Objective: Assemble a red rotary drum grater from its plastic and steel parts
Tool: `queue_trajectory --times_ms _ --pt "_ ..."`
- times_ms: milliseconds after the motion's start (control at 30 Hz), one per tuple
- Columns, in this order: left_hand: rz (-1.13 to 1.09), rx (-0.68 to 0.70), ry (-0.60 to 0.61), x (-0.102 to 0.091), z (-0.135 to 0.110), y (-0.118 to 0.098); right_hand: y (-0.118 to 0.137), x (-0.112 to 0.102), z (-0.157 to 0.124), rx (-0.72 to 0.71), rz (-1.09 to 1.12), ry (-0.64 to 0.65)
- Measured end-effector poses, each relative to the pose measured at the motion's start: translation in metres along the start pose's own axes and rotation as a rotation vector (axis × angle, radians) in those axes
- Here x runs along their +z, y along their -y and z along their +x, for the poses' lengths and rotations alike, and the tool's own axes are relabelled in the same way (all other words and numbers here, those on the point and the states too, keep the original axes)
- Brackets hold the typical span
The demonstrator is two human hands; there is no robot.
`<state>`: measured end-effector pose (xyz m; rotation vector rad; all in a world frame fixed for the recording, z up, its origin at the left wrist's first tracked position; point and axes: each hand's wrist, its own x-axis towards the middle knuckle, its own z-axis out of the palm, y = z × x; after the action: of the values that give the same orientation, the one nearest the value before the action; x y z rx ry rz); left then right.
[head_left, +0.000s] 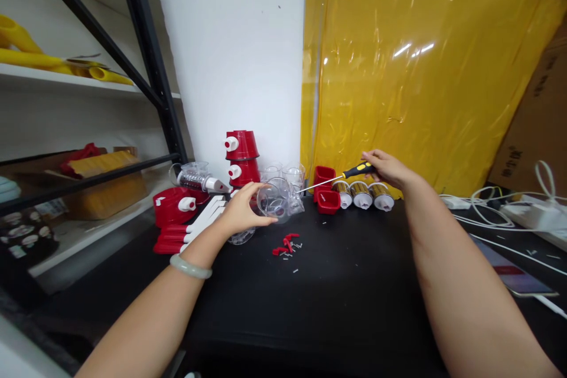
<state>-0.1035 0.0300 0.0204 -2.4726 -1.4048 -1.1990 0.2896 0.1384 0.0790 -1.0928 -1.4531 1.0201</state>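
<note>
My left hand (243,210) is closed around a clear plastic housing (277,201), held just above the black table (336,295). A pale green bangle (190,267) sits on that wrist. My right hand (386,168) grips a screwdriver (349,175) by its black and yellow handle, and the metal shaft points left toward the clear housing. Below the housing lie small red clips (286,244) and loose screws on the table.
Red housings with white knobs (241,156) are stacked at the back, beside red and white handles (186,230), red trays (326,189) and three metal drums (362,195). White cables (505,207) and a phone (514,274) lie right. A metal shelf (88,177) stands left.
</note>
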Motion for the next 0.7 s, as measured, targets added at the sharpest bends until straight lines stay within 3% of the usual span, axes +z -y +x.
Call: queue_trajectory --times_ms 133,267,500,700 --pt "0.01 -0.01 0.011 -0.001 0.0 -0.002 -0.003 0.005 0.002 0.024 0.025 -0.022" --pt "0.011 -0.034 -0.004 -0.001 0.0 0.0 -0.004 0.006 -0.001 -0.055 0.142 0.06" --pt "0.022 -0.019 0.015 -0.002 0.001 -0.001 -0.016 0.004 0.012 0.054 -0.031 0.052" --pt "0.093 -0.012 -0.02 -0.011 0.002 -0.007 -0.017 -0.001 0.004 0.044 0.06 0.114"
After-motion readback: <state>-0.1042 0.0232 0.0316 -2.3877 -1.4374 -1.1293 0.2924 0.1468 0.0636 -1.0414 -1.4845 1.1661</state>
